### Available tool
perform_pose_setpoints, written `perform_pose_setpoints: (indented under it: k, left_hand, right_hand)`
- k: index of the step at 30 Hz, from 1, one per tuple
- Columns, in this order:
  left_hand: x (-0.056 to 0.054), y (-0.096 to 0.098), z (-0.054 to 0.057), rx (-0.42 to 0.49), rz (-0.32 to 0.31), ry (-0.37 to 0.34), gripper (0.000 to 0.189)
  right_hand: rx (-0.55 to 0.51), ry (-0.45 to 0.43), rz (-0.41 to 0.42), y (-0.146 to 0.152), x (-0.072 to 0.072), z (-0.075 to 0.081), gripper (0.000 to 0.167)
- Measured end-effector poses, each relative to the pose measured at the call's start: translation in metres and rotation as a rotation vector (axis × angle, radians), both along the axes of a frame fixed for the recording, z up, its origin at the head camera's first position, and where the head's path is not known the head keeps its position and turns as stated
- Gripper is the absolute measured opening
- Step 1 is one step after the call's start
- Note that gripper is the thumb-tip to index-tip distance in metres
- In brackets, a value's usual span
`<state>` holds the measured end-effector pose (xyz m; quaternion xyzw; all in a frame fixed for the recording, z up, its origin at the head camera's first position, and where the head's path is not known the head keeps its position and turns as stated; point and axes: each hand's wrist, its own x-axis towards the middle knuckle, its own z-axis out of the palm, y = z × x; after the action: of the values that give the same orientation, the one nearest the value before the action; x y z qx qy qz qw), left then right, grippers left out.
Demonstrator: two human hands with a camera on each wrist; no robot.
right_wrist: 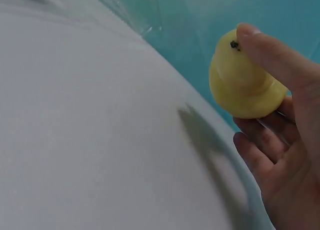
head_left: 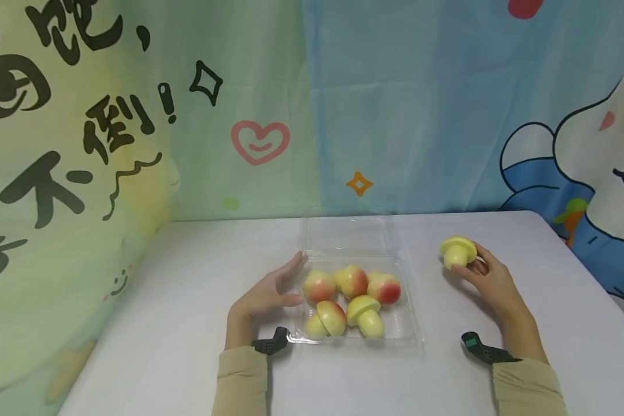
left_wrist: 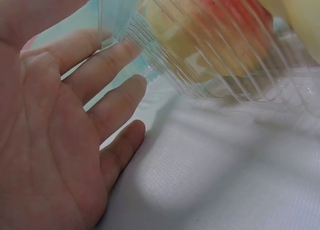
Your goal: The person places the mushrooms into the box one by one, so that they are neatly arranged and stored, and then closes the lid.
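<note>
My right hand (head_left: 491, 283) holds a yellow toy mushroom (head_left: 458, 252) between thumb and fingers, above the table to the right of a clear plastic box. In the right wrist view, the thumb lies near a small dark spot on the mushroom (right_wrist: 245, 84). Several more mushrooms lie in the box (head_left: 405, 323), some yellow with red caps (head_left: 385, 288), one all yellow (head_left: 365, 316) at the front. My left hand (head_left: 270, 292) is at the box's left wall, its fingers extended and spread. The left wrist view shows the fingertips (left_wrist: 132, 47) right at the ribbed plastic side.
The box's clear lid (head_left: 351, 234) stands folded back behind it. Beneath lies a white-covered table (head_left: 187, 300). A printed curtain (head_left: 395, 104) hangs along the table's back edge. Both wrists wear black camera mounts (head_left: 486, 349).
</note>
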<state>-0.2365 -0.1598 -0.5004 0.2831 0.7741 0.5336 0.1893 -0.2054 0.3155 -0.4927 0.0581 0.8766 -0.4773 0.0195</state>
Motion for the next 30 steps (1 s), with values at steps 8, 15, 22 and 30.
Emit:
perform_pose_setpoints:
  k: [8,15,22,30]
  left_hand:
    - [0.001,-0.001,0.003,-0.026,0.011,0.018,0.096]
    - [-0.002,0.0,0.002,-0.016,0.003,0.025,0.096]
    - [-0.002,0.002,0.003,-0.033,0.002,0.03,0.097]
    - [0.003,0.0,0.004,-0.012,0.005,-0.012,0.097]
  right_hand:
    - [0.02,0.114,0.084,-0.017,0.01,0.031,0.086]
    - [0.078,0.104,0.186,-0.049,0.018,0.055,0.089]
    - [0.135,0.115,0.345,-0.07,0.026,0.067,0.085]
    - [0.007,0.122,0.499,-0.074,0.032,0.066,0.077]
